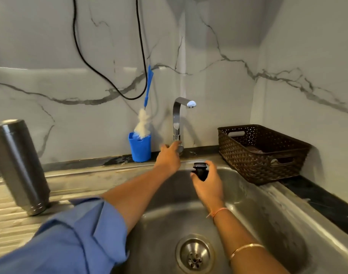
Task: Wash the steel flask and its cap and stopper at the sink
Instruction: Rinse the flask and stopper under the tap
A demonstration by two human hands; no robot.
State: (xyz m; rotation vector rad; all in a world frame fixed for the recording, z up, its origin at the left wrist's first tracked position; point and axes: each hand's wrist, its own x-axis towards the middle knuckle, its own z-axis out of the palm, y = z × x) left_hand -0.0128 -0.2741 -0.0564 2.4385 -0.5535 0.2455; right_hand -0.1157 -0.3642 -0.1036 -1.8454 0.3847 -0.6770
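Right hand (207, 181) is over the far part of the sink (258, 214), fingers curled round a black stopper (199, 170), which it holds upright above the basin, just below the spout of the tap (177, 123). Left hand (168, 159) is extended to the tap base, fingers stretched out and unclenched, fingertips at the lever (180, 148); motion blur hides whether they actually touch it. Steel flask (19, 167) stands on the ribbed steel counter (11, 230) left of the basin, well apart from both hands, leaning in the wide-angle view. A blue cup (140, 150) sits against the wall just left of the tap, with a blue-handled bottle brush (142, 125) standing in it. A brown perforated basket (254, 161) sits at the right rear corner. The drain strainer (195, 254) is in the basin floor near the viewer. Left arm wears a rolled blue sleeve (70, 240); right forearm carries a thin bangle (246, 249)
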